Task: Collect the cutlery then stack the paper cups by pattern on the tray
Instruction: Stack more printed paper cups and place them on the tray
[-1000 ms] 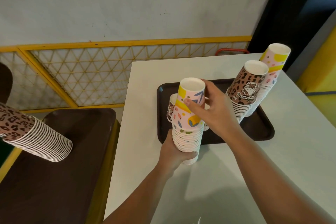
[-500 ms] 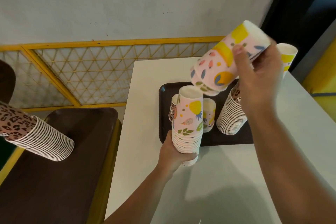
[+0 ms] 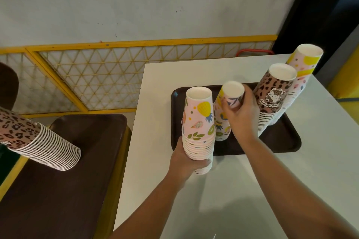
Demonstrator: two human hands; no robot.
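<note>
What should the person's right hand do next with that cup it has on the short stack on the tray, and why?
Probably let go and draw back. The right hand grips the top cup, which already sits upside down on the short fruit-pattern stack on the tray, so it looks placed. The left hand holds another fruit-pattern stack at the tray's near edge, likely the next source of cups.

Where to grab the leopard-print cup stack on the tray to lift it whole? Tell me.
Grip the leopard-print stack low, round its ribbed band of rims, from its near right side. It leans, so a grip on the top cup would likely lift that cup alone; the right hand crowds its left.
</note>
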